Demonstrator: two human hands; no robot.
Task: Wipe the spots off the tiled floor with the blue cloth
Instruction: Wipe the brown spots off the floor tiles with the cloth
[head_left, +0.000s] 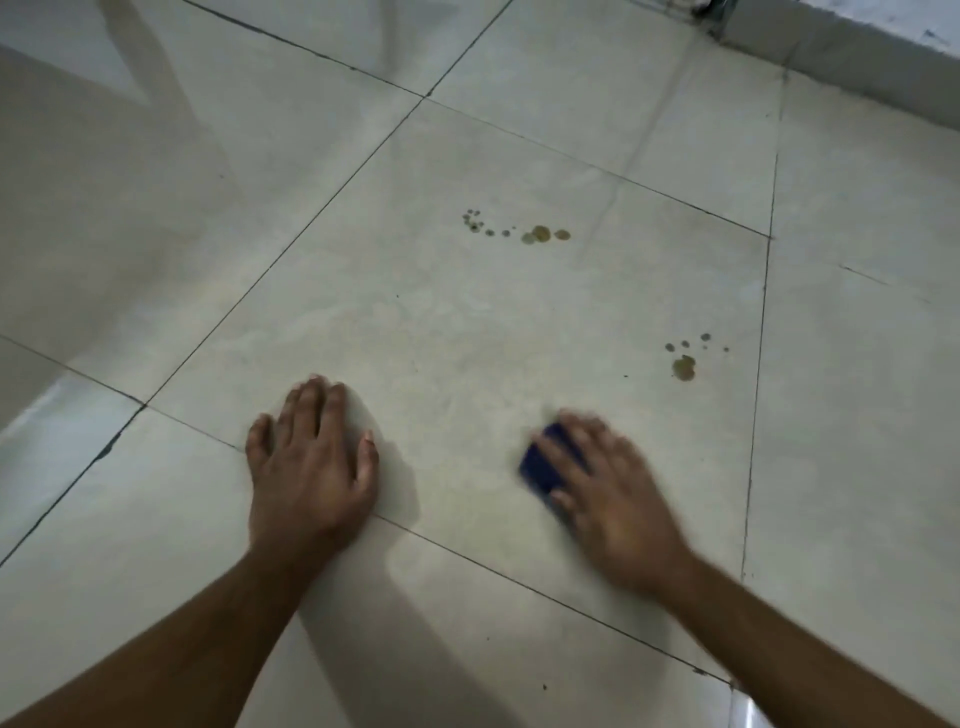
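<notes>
Head view: looking down on a pale grey tiled floor (467, 332) with dark grout lines.
Left hand (311, 467): flat, palm down, fingers loosely spread, pressed on the floor; holds nothing.
Right hand (608, 493): blurred, fingers spread over a small dark blue cloth (545, 462), pinning it to the tile.
Cloth: on the same large tile as the spots, near its lower edge.
Far brown spots (540, 234): mid-tile, well beyond both hands.
Near brown spots (683, 366): just beyond the right hand, apart from the cloth.
</notes>
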